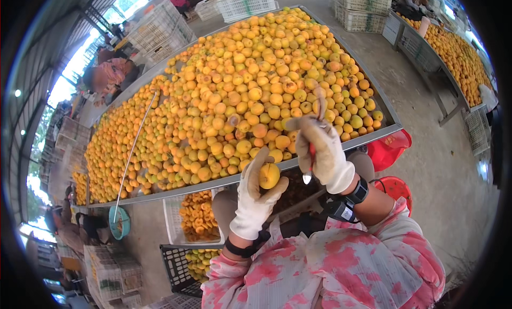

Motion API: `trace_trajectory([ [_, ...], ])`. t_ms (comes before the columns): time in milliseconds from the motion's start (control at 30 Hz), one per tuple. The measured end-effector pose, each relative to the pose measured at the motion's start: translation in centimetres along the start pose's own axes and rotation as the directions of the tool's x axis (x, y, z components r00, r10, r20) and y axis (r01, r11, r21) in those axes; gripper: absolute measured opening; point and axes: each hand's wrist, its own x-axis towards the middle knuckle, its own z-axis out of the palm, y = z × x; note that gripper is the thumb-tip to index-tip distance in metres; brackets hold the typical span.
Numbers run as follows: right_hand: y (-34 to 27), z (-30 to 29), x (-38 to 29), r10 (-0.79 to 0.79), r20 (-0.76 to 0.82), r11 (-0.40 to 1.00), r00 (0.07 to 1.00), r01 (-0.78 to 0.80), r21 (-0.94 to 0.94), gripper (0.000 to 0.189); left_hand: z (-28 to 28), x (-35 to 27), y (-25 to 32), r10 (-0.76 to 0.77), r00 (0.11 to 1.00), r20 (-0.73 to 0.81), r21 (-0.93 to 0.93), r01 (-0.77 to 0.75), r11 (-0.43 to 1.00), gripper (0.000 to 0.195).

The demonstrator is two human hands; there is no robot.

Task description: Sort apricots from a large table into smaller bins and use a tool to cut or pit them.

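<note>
My left hand (256,191), in a white glove stained tan, holds one yellow-orange apricot (269,176) between thumb and fingers. A dark line, apparently a cut, runs down the fruit's upper side. My right hand (323,151), gloved alike, is closed around a small red-handled tool (307,178), seemingly a knife, whose short metal end points down towards me. Something slim and brownish above that hand is too blurred to name. Both hands are over the near edge of a metal-rimmed table (344,145) heaped with apricots (240,93). Glove and fingers hide most of the tool.
Below the table stand a white crate of opened apricot pieces (197,217), a black crate with greenish fruit (176,265) and red basins (396,191). A thin pole (135,149) slants from the heap to a teal basin (119,223). Another person (114,75) sits across the table.
</note>
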Motion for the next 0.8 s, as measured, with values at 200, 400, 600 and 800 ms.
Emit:
trace_trajectory([
  [200,4.4,-0.8,0.1,0.412,-0.024,0.911,0.911,-0.413,-0.012,0.03,-1.1,-0.7,-1.9,0.06,0.995,-0.083,0.172,-0.045,0.984,0.065],
  [400,9.0,-3.1,0.8,0.533,-0.039,0.834,0.845,-0.533,-0.146,0.028,-2.1,-1.7,-4.6,0.027,0.99,-0.14,0.293,0.015,0.956,0.056],
  [600,11.2,-4.3,1.2,0.61,-0.098,0.775,0.786,-0.618,-0.133,0.024,-8.5,-9.4,-13.4,-0.497,0.715,-0.492,-0.175,0.478,0.861,0.043],
  [800,11.0,-4.8,1.2,0.613,-0.008,0.782,0.79,-0.607,-0.141,0.035,-16.7,-23.2,-19.1,-0.605,0.13,-0.786,-0.312,0.761,0.569,0.069],
])
